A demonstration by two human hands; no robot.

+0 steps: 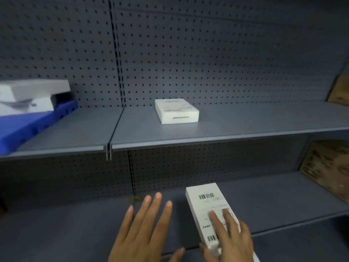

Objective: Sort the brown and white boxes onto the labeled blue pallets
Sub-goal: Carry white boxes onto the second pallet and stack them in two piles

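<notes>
My right hand [229,237] grips a long white box with barcodes [205,203] at the lower right, held over the lower shelf. Beside it, my left hand [143,229] is spread flat with fingers apart and holds nothing. A second white box [176,110] lies flat on the upper shelf, near the middle. At the far left of that shelf a blue pallet [24,127] carries stacked white boxes [32,97].
Grey metal shelves [226,129] with a pegboard back wall [207,53] fill the view. A vertical post [108,150] divides the shelf bays. Brown wooden panels [328,165] show at the right edge.
</notes>
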